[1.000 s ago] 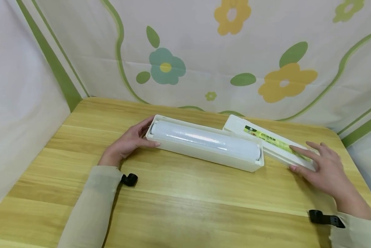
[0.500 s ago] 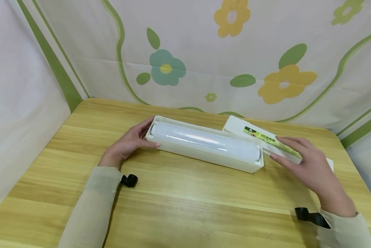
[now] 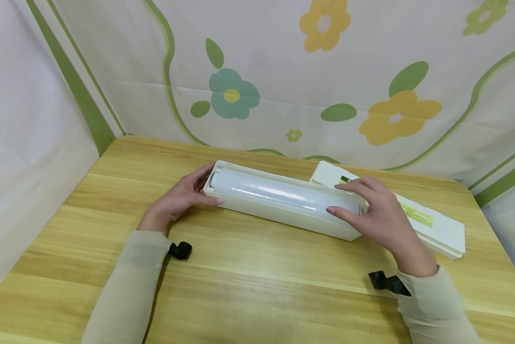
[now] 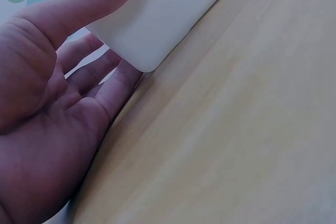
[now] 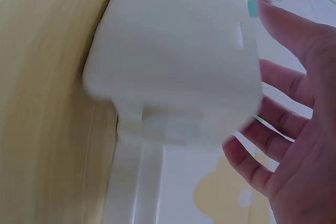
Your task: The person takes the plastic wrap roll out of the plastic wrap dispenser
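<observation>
A long white box lies slantwise on the table without its cover, a roll of cling film inside it. My left hand holds the box's left end, thumb on the front wall and fingers round the back; the left wrist view shows the thumb along the box wall. Over the box's right end is my right hand, thumb and fingers spread apart. In the right wrist view these fingers stand beside the box end; whether they touch it I cannot tell.
The white lid with a green-yellow label lies behind and right of the box, partly hidden by my right hand. A flowered curtain rises behind the wooden table. Each wrist wears a black strap mount.
My right hand has left the lid and moved left to the box's right end. The lid's right part now shows. My left hand and the box have stayed in place.
</observation>
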A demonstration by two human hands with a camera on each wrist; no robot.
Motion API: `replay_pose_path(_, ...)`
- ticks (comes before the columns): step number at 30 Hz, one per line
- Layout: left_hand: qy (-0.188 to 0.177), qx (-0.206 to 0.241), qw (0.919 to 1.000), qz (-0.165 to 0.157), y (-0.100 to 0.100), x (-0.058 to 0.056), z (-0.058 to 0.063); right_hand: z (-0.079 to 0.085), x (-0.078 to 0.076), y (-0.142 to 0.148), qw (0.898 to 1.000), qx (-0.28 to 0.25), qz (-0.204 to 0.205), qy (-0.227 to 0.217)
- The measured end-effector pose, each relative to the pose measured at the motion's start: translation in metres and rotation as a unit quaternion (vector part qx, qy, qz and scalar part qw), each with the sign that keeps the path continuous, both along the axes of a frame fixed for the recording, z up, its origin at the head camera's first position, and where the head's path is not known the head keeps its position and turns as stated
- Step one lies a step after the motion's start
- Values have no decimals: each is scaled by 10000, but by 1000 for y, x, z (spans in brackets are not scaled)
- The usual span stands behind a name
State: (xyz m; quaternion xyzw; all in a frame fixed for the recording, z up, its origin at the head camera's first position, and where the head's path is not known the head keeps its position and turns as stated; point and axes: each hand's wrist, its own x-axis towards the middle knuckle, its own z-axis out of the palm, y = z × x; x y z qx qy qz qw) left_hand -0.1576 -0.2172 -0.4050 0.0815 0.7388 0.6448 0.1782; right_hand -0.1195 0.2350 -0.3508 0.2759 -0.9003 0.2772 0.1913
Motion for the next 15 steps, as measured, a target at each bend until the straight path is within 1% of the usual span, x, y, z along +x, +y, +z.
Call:
replay_pose_path(3,3,-4,10000,0,0,0,0,-1,-1,-9,9989,192,-95,-415)
replay_pose_path(5,-4,-19,10000,2,1,0,0,-1,0,-13,9974,334,-182,-609)
replay_pose_path(11,-10,-38,10000,27,0,-1,0,-1,1,-17,9948,551,-349,-786)
replay_pose_path(15,-15,-21,10000,15,0,-1,-1,3,2,-17,9898,829,-597,-992)
